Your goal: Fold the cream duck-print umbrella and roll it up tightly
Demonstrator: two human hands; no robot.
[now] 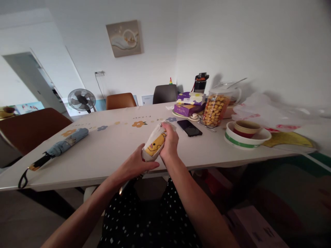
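Both hands are on a white folded umbrella point(154, 144) with a yellow cartoon face printed on its cloth, held slanting over the table's front edge. My left hand point(136, 161) wraps its lower part, the thumb lying across the near side. My right hand point(170, 142) is closed around the upper part, near the gathered cloth. A dark shaft or handle with a shiny tip point(121, 190) shows below my left hand, over my lap. To the left on the table lies a blue-grey folded umbrella point(64, 144) with a black handle and wrist loop.
On the white table point(108, 162), a black phone point(190, 128) lies right of my hands. Behind it stand purple tissue boxes point(187, 109), a dark bottle point(200, 82) and a snack-filled jar point(215, 110). Stacked bowls point(247, 134) and a plastic bag point(269, 112) are farther right.
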